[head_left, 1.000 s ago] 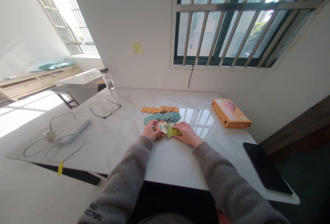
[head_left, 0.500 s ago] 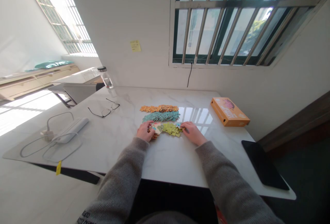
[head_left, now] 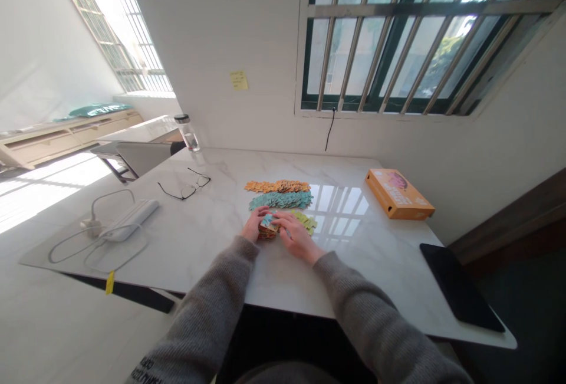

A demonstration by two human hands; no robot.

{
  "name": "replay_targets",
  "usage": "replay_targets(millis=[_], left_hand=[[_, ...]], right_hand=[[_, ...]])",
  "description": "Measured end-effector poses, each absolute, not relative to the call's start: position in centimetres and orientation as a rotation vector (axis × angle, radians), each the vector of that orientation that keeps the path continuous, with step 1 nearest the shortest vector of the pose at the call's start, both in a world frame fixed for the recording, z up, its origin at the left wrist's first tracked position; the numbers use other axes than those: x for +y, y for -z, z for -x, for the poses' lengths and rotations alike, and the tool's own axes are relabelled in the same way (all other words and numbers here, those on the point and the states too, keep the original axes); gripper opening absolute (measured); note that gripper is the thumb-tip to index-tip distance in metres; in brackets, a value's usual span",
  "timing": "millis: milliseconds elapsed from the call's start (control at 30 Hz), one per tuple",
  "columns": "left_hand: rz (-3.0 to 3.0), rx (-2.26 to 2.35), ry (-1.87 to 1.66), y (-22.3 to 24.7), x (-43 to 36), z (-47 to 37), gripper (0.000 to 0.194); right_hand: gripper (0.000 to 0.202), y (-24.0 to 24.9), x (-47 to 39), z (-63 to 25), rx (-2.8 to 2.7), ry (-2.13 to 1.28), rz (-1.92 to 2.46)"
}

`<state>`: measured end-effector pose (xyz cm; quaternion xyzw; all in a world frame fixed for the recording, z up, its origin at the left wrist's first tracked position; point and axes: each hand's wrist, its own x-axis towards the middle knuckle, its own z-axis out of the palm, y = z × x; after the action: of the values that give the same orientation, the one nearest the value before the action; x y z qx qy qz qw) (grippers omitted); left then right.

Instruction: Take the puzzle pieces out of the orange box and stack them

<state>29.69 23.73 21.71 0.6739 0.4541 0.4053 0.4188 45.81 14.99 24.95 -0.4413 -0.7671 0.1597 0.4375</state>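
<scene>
My left hand (head_left: 253, 226) curls around the left side of a small stack of jigsaw puzzle pieces (head_left: 267, 234) with reddish-brown edges. On top of that stack shows a pale piece with light blue (head_left: 267, 219). My right hand (head_left: 297, 239) reaches in from the right, its fingers bent over the same pieces beside the left fingertips. Its fingers partly cover a pile of yellow-green puzzle pieces (head_left: 308, 222). Just beyond both hands lies a row of teal pieces (head_left: 281, 199), with a row of orange pieces (head_left: 278, 186) behind it.
An orange puzzle box (head_left: 400, 195) lies at the right of the white marble-look table (head_left: 212, 248), with a black tablet-like slab (head_left: 460, 286) near the edge. To the left are eyeglasses (head_left: 188, 191), a white power strip (head_left: 131, 220) with its cable, and a clear bottle (head_left: 188, 135).
My right hand has moved left from the right end of the yellow-green pile to the pieces at my left hand. My left hand stays by the stack. The view has shifted slightly.
</scene>
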Motion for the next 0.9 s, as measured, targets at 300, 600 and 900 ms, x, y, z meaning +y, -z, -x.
replay_targets(millis=[300, 600, 900], left_hand=[[-2.175, 1.067, -1.071, -23.2, 21.2, -29.0, 0.059], [-2.05, 1.193, -1.056, -21.7, 22.1, -29.0, 0.047], [-2.013, 1.24, -0.973, -22.0, 21.9, -29.1, 0.045]], right_hand=[[0.026, -24.8, 16.1, -51.3, -1.596, -0.174, 1.484], [0.057, -25.1, 15.8, -49.8, -1.738, -0.074, 2.106], [0.048, -26.1, 15.2, -51.7, -1.78, -0.444, 2.023]])
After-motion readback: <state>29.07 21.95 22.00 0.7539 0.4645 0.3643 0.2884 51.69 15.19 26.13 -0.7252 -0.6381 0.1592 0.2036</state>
